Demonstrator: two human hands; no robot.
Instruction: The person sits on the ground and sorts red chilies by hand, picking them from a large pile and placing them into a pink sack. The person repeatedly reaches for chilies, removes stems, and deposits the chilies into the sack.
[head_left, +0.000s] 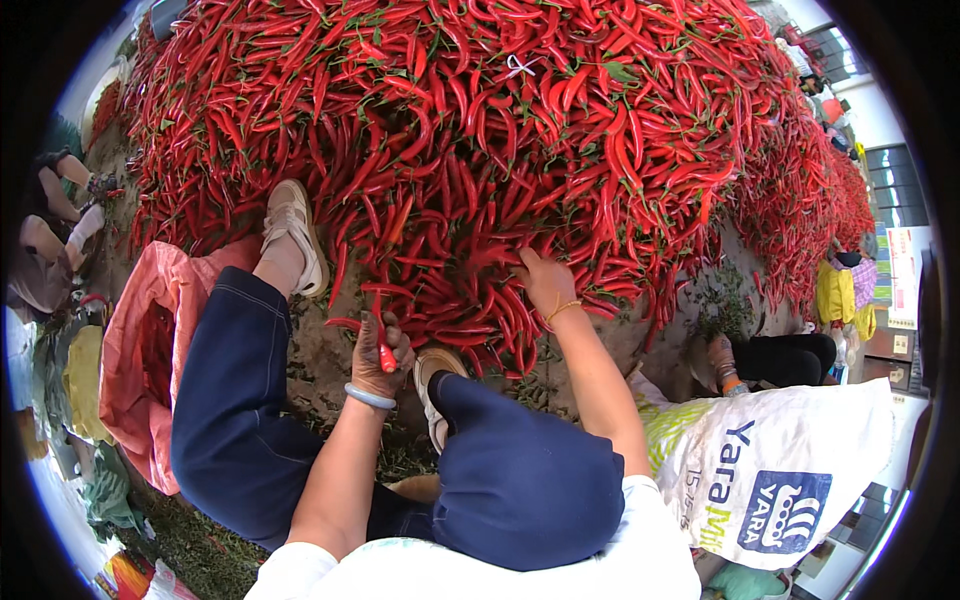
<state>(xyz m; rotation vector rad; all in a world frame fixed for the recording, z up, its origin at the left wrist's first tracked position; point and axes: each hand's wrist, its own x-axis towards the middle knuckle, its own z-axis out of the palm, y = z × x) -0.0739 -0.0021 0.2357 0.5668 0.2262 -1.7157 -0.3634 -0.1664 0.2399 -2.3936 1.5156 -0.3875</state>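
A large heap of red chilli peppers (465, 172) with green stems fills the ground before me. Upright between my knees, my left hand (381, 352) grips a red chilli pepper (387, 358), whose glossy end shows below the fingers. Other red peppers rise past the thumb; how many the hand holds is unclear. My right hand (549, 283) is at the near edge of the heap, fingertips against blurred peppers. Whether it has closed on one cannot be made out. Below it, loose peppers (480, 319) spread over the ground between my shoes.
An open pink woven sack (146, 360) stands by my left leg. On my right lies a white printed Yara sack (772, 472), with another person's arm (724, 360) beyond it. Another person's legs (56, 232) show at far left. Green stem litter (716, 300) lies near the heap.
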